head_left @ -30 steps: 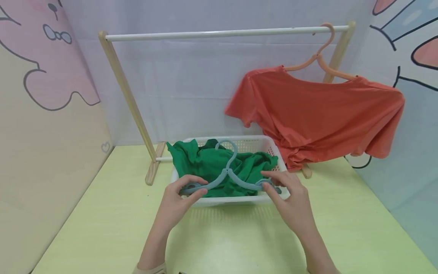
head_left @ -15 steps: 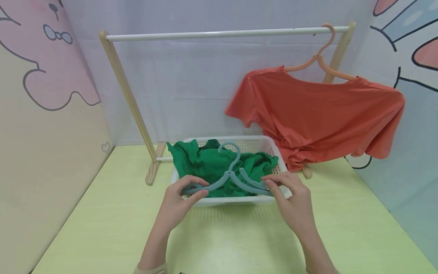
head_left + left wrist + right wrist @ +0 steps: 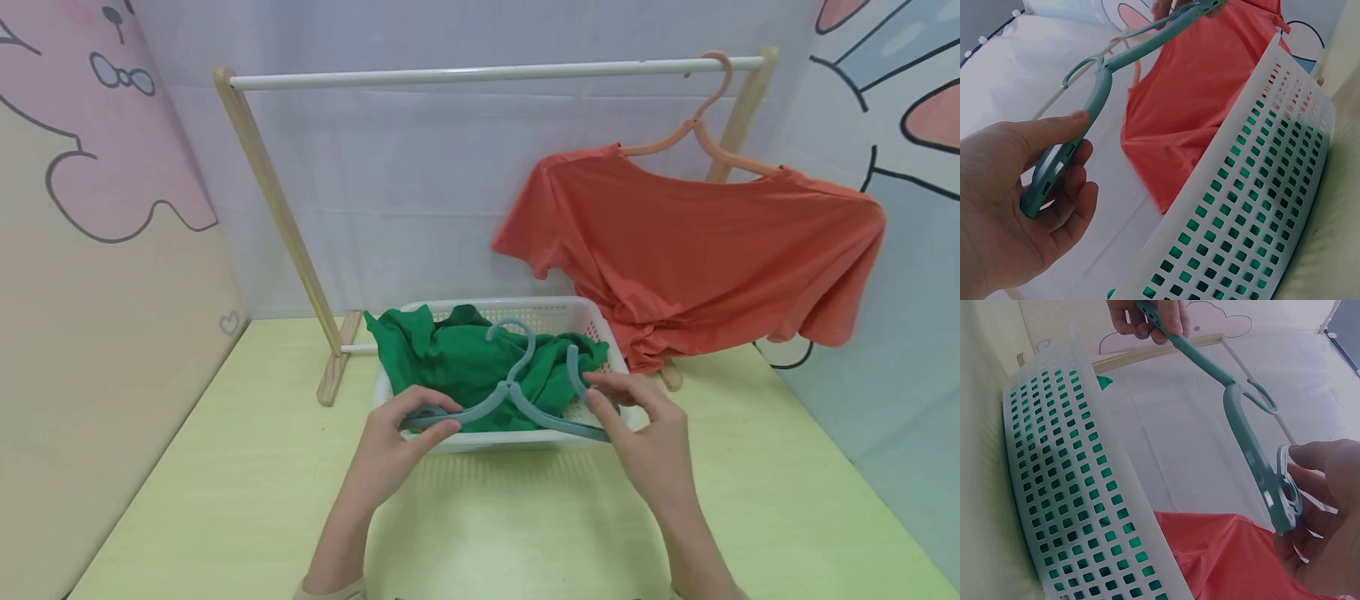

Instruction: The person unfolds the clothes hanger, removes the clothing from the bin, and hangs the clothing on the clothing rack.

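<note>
A blue-green folding hanger is held up over the front of the white basket, its hook curving upward. My left hand pinches the hanger's left end between thumb and fingers. At the other end, my right hand pinches a thin folding piece that stands up at an angle from the right arm; how it joins is hidden by the fingers in the head view. In the right wrist view, a looped part lies beside the hanger's slotted end, at my right fingertips. Behind the hanger, crumpled green cloth fills the basket.
The white perforated basket sits on a pale yellow-green table. Over it spans a rack with a white rod and wooden posts. A red shirt hangs at the right on an orange hanger, its hem drooping beside the basket.
The folding piece at the right has swung up and away from the hanger's right arm, with my right hand on it. The hanger has shifted slightly right and down; my left hand keeps its grip.
</note>
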### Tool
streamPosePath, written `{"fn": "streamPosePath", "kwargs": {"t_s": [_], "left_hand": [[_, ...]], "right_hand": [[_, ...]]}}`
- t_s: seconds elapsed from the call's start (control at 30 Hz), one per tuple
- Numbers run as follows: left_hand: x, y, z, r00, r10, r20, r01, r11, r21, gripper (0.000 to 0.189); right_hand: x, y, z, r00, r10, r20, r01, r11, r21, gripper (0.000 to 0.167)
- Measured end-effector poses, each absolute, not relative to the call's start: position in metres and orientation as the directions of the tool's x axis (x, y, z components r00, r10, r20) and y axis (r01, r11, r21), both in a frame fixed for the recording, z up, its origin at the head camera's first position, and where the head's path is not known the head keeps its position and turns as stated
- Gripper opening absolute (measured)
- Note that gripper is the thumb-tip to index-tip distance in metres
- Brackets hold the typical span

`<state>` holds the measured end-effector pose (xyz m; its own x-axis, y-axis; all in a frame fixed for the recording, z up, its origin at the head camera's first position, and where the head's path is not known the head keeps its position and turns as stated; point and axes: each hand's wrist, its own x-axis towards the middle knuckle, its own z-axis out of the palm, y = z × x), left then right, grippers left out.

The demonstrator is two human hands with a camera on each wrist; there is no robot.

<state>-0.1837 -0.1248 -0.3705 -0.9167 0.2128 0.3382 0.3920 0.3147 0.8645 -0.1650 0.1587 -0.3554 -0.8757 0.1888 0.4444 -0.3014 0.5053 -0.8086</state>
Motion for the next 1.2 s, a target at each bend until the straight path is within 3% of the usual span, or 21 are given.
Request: {"fn": "streamPosePath", "kwargs": {"t_s": [0.17,0.3,0.47,0.7,1.2], "left_hand": [[-0.183,-0.122,-0.371,-0.902,0.225,0.368,0.426,0.335,0.841,0.017],[-0.183,-0.125,-0.371,-0.893,0.222,0.391,0.448,0.354,0.821,0.017],[-0.184,-0.131,-0.373,-0.89,0.22,0.4,0.455,0.358,0.816,0.017],[-0.183,-0.135,-0.374,-0.88,0.241,0.41,0.473,0.353,0.808,0.014],[-0.185,-0.151,-0.369,-0.902,0.195,0.384,0.429,0.335,0.839,0.016]], "right_hand": [[-0.166,0.154,-0.354,-0.899,0.192,0.394,-0.248,0.518,-0.819,0.029],[-0.166,0.157,-0.352,-0.88,0.227,0.416,-0.259,0.505,-0.823,0.029],[-0.166,0.166,-0.348,-0.843,0.261,0.471,-0.319,0.462,-0.827,0.044],[-0.167,0.171,-0.348,-0.829,0.193,0.525,-0.409,0.431,-0.804,0.065],[-0.168,0.18,-0.351,-0.81,0.215,0.545,-0.374,0.527,-0.763,0.063]]}}
